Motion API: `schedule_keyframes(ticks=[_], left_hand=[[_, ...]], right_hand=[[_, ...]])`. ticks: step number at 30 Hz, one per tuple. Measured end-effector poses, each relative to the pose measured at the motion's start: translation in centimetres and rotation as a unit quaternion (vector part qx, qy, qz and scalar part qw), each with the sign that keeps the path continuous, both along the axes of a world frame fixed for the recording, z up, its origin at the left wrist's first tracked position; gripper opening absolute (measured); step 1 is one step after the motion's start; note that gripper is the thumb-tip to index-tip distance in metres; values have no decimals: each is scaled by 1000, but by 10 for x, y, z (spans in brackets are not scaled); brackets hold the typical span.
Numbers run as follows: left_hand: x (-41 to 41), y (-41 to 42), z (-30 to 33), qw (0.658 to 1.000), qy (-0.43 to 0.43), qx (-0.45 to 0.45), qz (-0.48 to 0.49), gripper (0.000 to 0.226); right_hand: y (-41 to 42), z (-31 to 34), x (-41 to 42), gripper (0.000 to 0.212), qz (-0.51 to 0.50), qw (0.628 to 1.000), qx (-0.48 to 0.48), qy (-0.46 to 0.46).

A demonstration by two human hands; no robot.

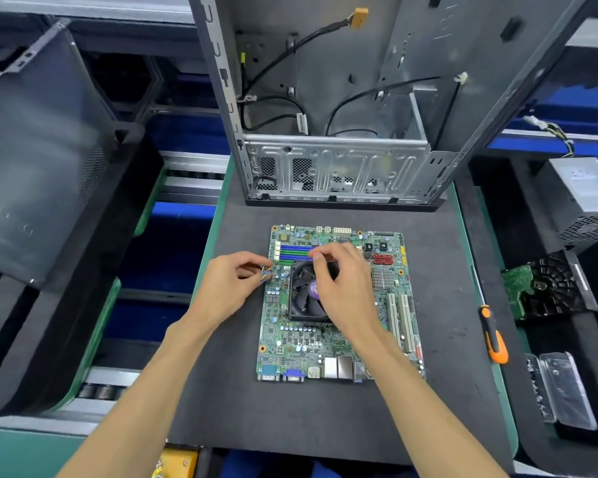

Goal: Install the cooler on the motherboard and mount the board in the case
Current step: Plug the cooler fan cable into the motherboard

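Left hand [230,282] pinches fan cable [267,272] at cooler's [306,298] 9 o'clock. Right hand [342,282] rests on cooler, fingers curled, grip unclear. Motherboard [335,343] flat on desk [325,415]; case [335,132] at 12 o'clock.

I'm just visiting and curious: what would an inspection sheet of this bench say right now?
Surface: dark foam mat on a green-edged bench.
Job's things: green motherboard flat on the mat, black fan cooler sitting on it; open grey metal computer case behind the board.
Clutter: orange-and-black screwdriver lying right of the board.
Hands: left hand pinches the cooler's coloured fan wires; right hand rests curled over the cooler.
Cables: black leads hang loose inside the case, one ending in an orange plug.
Surroundings: grey power supply box and a green card with black heatsink in trays at right; dark side panel at left.
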State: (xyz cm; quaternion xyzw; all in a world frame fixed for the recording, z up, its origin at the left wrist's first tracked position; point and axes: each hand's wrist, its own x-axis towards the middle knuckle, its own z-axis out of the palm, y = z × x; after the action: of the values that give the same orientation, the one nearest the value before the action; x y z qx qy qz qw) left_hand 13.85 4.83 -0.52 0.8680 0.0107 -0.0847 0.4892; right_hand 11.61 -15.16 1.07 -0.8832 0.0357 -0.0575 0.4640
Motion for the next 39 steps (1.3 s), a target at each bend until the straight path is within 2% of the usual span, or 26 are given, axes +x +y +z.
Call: schedule_keyframes(ticks=[7, 11, 16, 24, 29, 39], left_hand=[[-3, 2, 3, 1000, -10, 9, -8, 20], [-7, 2, 3, 1000, -25, -3, -1, 28], [-6, -1, 3, 999, -37, 33, -15, 18], [-5, -2, 5, 990, -88, 92, -65, 16], [4, 2, 12, 987, -64, 110, -101, 17], [4, 7, 8, 997, -24, 50, -57, 20]], right_hand=[[1, 0, -1, 13, -3, 1000, 4, -1], [1, 0, -1, 12, -2, 1000, 8, -1], [1, 0, -1, 13, -1, 1000, 12, -1], [0, 0, -1, 12, 2, 1000, 5, -1], [1, 0, -1, 12, 1, 1000, 2, -1], [0, 1, -1, 12, 0, 1000, 8, 1]])
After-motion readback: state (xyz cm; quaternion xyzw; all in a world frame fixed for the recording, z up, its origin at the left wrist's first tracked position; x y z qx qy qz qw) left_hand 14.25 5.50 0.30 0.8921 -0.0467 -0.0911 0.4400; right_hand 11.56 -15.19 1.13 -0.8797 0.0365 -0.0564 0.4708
